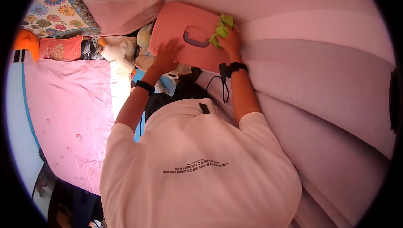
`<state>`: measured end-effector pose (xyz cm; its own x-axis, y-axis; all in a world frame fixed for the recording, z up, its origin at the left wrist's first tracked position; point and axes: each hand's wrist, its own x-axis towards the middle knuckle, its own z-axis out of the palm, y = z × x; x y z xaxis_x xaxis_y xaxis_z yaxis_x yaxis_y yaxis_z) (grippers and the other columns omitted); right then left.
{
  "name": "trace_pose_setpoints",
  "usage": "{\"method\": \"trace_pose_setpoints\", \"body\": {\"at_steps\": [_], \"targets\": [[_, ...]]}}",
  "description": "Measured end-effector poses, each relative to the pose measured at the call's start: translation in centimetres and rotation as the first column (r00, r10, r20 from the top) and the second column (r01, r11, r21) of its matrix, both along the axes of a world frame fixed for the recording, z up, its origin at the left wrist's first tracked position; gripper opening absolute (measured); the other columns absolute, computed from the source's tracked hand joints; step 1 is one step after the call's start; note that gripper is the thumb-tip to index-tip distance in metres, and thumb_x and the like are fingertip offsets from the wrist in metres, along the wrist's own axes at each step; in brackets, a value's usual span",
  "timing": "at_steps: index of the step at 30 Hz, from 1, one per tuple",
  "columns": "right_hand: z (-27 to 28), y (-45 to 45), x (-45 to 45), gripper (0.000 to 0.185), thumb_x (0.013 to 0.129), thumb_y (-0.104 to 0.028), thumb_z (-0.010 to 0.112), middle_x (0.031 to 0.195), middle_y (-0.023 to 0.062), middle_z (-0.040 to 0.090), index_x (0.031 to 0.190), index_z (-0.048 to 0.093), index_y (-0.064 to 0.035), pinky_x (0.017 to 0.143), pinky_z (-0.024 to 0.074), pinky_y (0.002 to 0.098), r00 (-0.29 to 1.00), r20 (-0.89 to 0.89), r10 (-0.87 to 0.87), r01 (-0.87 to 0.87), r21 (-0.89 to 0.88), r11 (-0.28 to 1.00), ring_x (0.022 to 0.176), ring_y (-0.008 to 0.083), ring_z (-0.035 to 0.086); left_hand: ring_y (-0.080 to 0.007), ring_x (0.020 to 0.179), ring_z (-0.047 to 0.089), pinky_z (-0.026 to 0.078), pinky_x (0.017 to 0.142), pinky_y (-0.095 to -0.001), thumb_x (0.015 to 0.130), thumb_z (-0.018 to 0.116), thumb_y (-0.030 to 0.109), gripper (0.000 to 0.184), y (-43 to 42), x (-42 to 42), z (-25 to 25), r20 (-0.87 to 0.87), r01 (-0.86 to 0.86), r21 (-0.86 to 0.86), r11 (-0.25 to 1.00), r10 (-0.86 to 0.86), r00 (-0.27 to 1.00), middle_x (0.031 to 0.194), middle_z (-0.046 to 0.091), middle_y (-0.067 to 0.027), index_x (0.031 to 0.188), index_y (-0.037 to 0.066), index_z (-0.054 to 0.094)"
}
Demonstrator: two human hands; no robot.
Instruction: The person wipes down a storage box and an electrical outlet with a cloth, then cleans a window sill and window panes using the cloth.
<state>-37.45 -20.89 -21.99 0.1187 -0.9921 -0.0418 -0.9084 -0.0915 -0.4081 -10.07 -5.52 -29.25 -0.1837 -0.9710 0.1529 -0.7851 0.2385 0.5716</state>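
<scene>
A pink lid or box top with a grey-purple handle lies in front of me, slightly tilted. My left hand rests on its lower left part with the fingers spread. At its right edge my right hand is closed on a green cloth, which lies against the pink surface. Both wrists wear black bands, and a black cord hangs from the right one.
A pink sheet covers a surface at the left. Behind it are a white plush toy, a red patterned cloth, an orange object and a floral fabric. Pinkish draped fabric fills the right side.
</scene>
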Motion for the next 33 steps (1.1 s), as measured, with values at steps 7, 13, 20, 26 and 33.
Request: {"method": "trace_pose_setpoints", "body": {"at_steps": [7,13,20,26,33], "targets": [[-5.2,3.6,10.1,0.046,0.072,-0.018,0.075,0.145,0.0178,0.045,0.117,0.068,-0.0114,0.101,0.0465,0.0519,0.714,-0.168,0.680,-0.693,-0.309,0.652,0.129,0.0430,0.047,-0.0348,0.150,0.024,0.016,0.116,-0.0656,0.075,0.069,0.019,0.076,1.4,-3.0,-0.4,0.224,0.025,0.199,0.980,-0.071,0.972,0.160,0.030,-0.0156,0.147,0.018,0.046],[-4.4,0.5,9.0,0.041,0.073,-0.013,0.071,0.141,0.0109,0.052,0.114,0.070,-0.0166,0.093,0.0514,0.0494,0.917,0.134,0.376,-0.363,-0.110,0.925,0.125,0.0344,0.055,-0.0327,0.148,0.030,0.022,0.114,-0.0616,0.074,0.072,0.013,0.078,-0.1,-3.2,-1.5,0.411,0.030,0.027,0.999,-0.038,0.911,0.160,0.032,-0.0144,0.147,0.021,0.046],[-1.6,-6.2,-2.0,0.030,0.077,-0.017,0.071,0.107,0.0144,0.070,0.106,0.069,-0.0087,0.080,0.0564,0.0412,0.955,-0.011,-0.295,0.290,0.226,0.930,0.098,0.0299,0.069,-0.0336,0.149,0.027,0.017,0.113,-0.0686,0.085,0.057,0.009,0.068,-0.4,-4.0,-2.7,0.508,0.004,0.045,0.999,-0.026,0.861,0.162,0.028,-0.0134,0.150,0.024,0.043],[-2.2,-6.7,2.0,0.022,0.079,-0.023,0.070,0.101,0.0149,0.072,0.090,0.070,-0.0044,0.072,0.0566,0.0405,0.994,0.106,-0.041,0.007,0.301,0.954,0.092,0.0263,0.070,-0.0362,0.149,0.026,0.017,0.112,-0.0710,0.087,0.057,0.014,0.063,-0.1,-4.4,-2.3,0.546,0.014,0.067,0.998,-0.048,0.836,0.162,0.025,-0.0160,0.148,0.021,0.044],[-5.8,-2.9,22.8,0.024,0.073,-0.025,0.072,0.102,0.0141,0.070,0.093,0.076,-0.0123,0.084,0.0566,0.0407,0.877,0.211,0.432,-0.422,-0.091,0.902,0.096,0.0310,0.067,-0.0344,0.144,0.034,0.019,0.112,-0.0702,0.084,0.061,0.013,0.053,-1.5,-2.2,-1.2,0.262,0.031,0.477,0.878,-0.177,0.949,0.155,0.039,-0.0157,0.137,0.007,0.053]]}}
